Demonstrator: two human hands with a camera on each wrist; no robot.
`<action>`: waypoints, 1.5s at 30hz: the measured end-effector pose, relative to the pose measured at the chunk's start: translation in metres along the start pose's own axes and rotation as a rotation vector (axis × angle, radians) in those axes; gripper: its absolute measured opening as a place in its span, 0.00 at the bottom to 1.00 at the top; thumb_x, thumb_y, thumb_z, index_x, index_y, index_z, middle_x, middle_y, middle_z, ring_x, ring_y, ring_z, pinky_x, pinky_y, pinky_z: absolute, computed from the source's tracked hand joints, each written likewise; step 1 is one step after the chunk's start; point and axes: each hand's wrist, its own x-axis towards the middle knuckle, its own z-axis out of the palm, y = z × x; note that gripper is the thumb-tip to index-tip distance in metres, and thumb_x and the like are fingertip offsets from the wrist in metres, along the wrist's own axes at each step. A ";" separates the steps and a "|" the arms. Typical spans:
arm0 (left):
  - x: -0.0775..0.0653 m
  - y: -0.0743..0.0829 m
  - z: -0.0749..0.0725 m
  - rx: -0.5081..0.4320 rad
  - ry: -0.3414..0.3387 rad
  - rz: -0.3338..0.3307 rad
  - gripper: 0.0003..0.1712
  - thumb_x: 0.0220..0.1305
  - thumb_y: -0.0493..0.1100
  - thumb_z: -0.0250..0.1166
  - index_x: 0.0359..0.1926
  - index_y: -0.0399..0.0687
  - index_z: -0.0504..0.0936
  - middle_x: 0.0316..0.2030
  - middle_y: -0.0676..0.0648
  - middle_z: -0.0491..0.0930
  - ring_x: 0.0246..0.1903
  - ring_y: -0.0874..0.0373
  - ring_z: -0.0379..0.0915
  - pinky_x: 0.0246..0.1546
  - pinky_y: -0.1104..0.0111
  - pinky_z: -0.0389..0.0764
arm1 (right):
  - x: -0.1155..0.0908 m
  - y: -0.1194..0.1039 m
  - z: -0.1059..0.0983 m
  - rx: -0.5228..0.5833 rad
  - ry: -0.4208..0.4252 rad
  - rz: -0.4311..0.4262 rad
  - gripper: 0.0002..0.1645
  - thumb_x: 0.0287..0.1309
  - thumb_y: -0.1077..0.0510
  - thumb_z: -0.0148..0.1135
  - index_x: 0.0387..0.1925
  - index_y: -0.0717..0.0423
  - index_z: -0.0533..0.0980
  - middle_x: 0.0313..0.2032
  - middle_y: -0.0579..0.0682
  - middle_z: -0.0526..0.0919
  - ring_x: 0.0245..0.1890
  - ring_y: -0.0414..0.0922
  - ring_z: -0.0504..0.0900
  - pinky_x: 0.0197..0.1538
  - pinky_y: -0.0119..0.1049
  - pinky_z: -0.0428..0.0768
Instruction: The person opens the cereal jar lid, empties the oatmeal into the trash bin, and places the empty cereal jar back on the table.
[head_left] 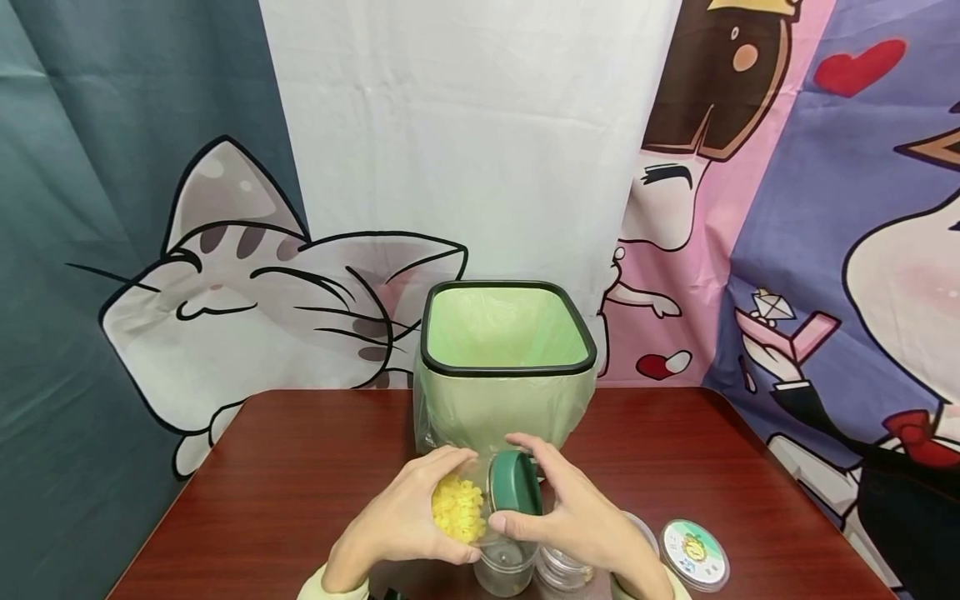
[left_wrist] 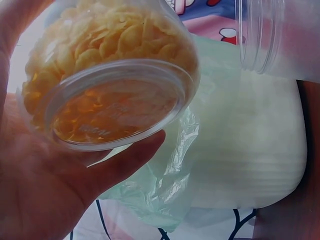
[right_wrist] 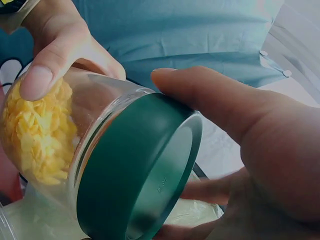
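Observation:
My left hand (head_left: pixel 405 518) grips a clear plastic jar (left_wrist: pixel 120 112) partly filled with yellow flakes (right_wrist: pixel 42 137), thumb and fingers round its sides. The jar lies tilted on its side in the air, its mouth end towards the right. On that end sits a green screw lid (head_left: pixel 516 483). My right hand (head_left: pixel 581 521) holds the lid from the right, thumb and fingers spread round its rim. In the right wrist view, the lid (right_wrist: pixel 117 165) fits over the jar's neck, its recessed top facing the palm.
Behind the hands stands a light-green bin with a black rim (head_left: pixel 510 371) and a clear bag liner. Below the hands are an uncovered clear jar (head_left: pixel 504 571) and other clear containers (head_left: pixel 564 573). A round labelled lid (head_left: pixel 693 554) lies at the right on the red-brown table (head_left: pixel 300 475).

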 end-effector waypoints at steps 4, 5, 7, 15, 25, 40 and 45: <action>0.000 0.000 0.000 0.011 0.013 0.015 0.50 0.28 0.60 0.76 0.56 0.48 0.70 0.47 0.53 0.74 0.43 0.60 0.73 0.45 0.68 0.74 | 0.001 0.001 -0.002 0.063 -0.065 0.024 0.43 0.48 0.46 0.67 0.63 0.46 0.57 0.48 0.47 0.73 0.42 0.42 0.76 0.41 0.33 0.77; 0.001 0.000 0.001 0.016 0.019 0.023 0.50 0.27 0.60 0.76 0.56 0.48 0.71 0.47 0.54 0.74 0.43 0.59 0.73 0.44 0.68 0.74 | 0.001 0.002 -0.002 0.074 -0.080 0.023 0.42 0.49 0.47 0.66 0.62 0.47 0.57 0.46 0.48 0.75 0.40 0.42 0.77 0.40 0.33 0.78; 0.001 -0.001 0.001 0.023 0.024 0.034 0.50 0.27 0.60 0.77 0.55 0.48 0.71 0.47 0.54 0.74 0.43 0.59 0.73 0.44 0.68 0.75 | 0.001 0.003 -0.002 0.079 -0.104 0.015 0.39 0.51 0.48 0.65 0.61 0.48 0.58 0.40 0.47 0.77 0.37 0.41 0.78 0.37 0.33 0.78; 0.000 -0.002 -0.001 0.017 0.009 0.022 0.49 0.28 0.60 0.76 0.55 0.49 0.71 0.47 0.54 0.74 0.42 0.60 0.73 0.43 0.68 0.75 | 0.002 0.005 -0.001 0.054 -0.112 -0.044 0.43 0.46 0.47 0.69 0.62 0.35 0.57 0.42 0.45 0.74 0.38 0.42 0.76 0.36 0.34 0.78; 0.000 -0.001 -0.003 -0.007 0.001 -0.001 0.49 0.26 0.59 0.77 0.55 0.50 0.71 0.46 0.54 0.75 0.42 0.61 0.73 0.44 0.69 0.74 | 0.001 0.005 -0.001 0.069 -0.130 -0.083 0.49 0.44 0.50 0.71 0.65 0.38 0.54 0.52 0.45 0.66 0.43 0.44 0.73 0.37 0.34 0.79; -0.001 -0.002 -0.002 0.001 -0.001 0.010 0.50 0.28 0.61 0.76 0.56 0.49 0.70 0.47 0.53 0.74 0.42 0.60 0.73 0.43 0.68 0.74 | 0.003 0.000 0.005 0.118 -0.052 0.071 0.40 0.52 0.44 0.64 0.62 0.50 0.58 0.47 0.53 0.72 0.37 0.45 0.77 0.35 0.33 0.79; -0.001 -0.002 -0.002 0.006 -0.002 0.011 0.50 0.27 0.61 0.77 0.55 0.50 0.71 0.46 0.56 0.74 0.42 0.61 0.73 0.43 0.69 0.74 | 0.001 -0.002 0.004 0.070 -0.034 0.050 0.40 0.48 0.44 0.67 0.60 0.46 0.61 0.46 0.51 0.72 0.35 0.44 0.77 0.34 0.33 0.78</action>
